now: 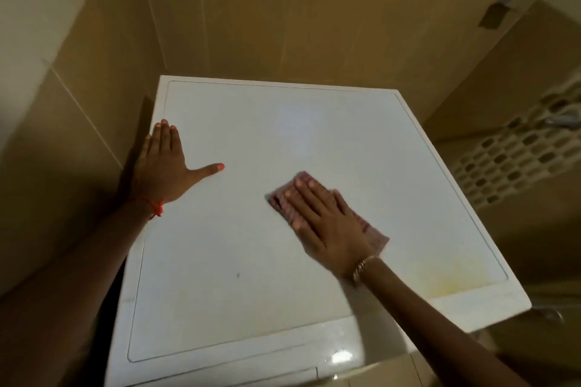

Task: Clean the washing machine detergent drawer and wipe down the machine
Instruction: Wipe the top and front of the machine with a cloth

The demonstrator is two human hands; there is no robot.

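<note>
The white washing machine [283,141] fills the middle of the view, seen from above, with its flat top facing me. My right hand [327,223] lies flat with straight fingers on a pink cloth [283,198], pressing it onto the top right of centre. At the top's left edge rests my left hand [163,163], palm down, fingers straight and thumb spread out. A yellowish stain [449,280] marks the near right corner of the top. The detergent drawer's top edge [220,378] shows at the bottom of the frame.
Beige tiled walls [251,25] close in behind and to the left of the machine. A mosaic tile band [515,154] and a metal tap [562,119] are on the right wall. A narrow dark gap runs along the machine's left side.
</note>
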